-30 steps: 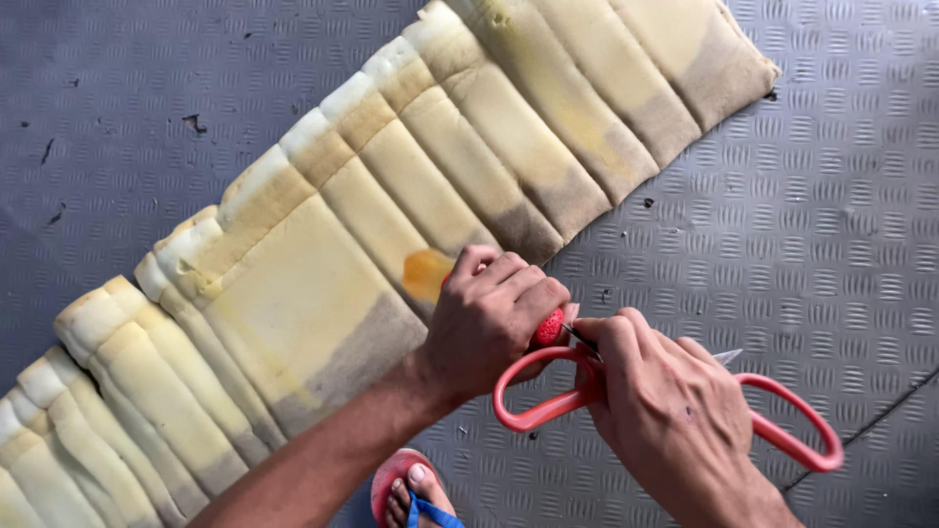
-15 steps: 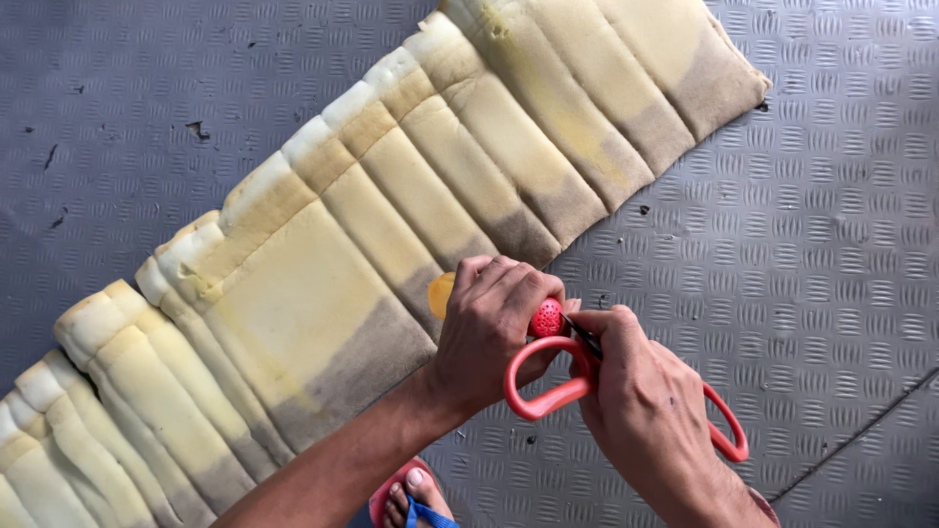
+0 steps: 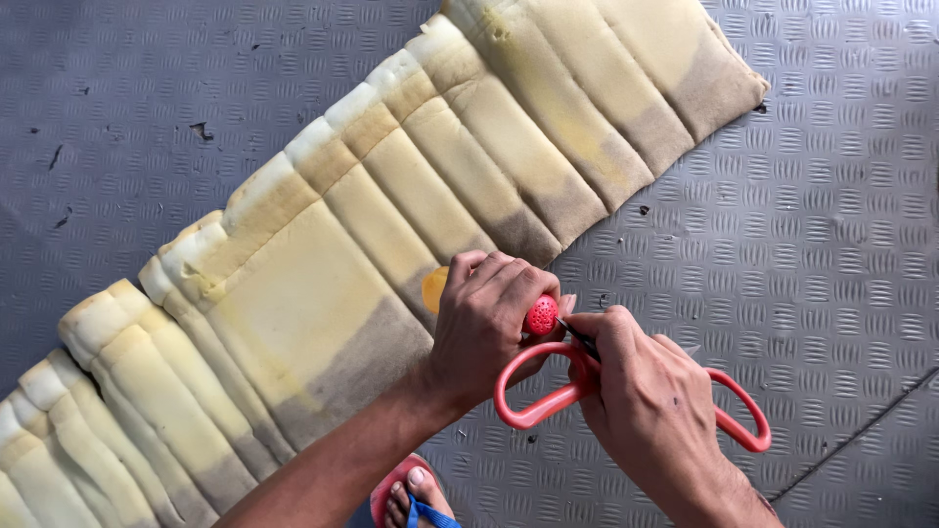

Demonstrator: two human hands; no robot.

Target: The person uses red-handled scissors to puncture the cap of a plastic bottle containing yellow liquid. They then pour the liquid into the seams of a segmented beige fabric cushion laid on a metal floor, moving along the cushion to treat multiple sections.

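My left hand (image 3: 486,323) is closed round a small object with a red perforated cap (image 3: 541,315) and a yellow-orange body (image 3: 434,288) that peeks out past my knuckles. My right hand (image 3: 653,411) grips red-handled scissors (image 3: 548,401), with their dark tip pressed against the red cap. Both hands meet just over the near edge of a long, stained yellow foam pad (image 3: 323,293) with stitched ridges, which lies diagonally across the floor.
The floor is grey metal tread plate (image 3: 831,244) with a few dark specks. My foot in a red sandal with a blue strap (image 3: 411,499) shows at the bottom edge, below my left forearm.
Both hands have drawn closer together and shifted slightly left. The scissors' loops have come nearer to each other, and the tip now stays at the red cap.
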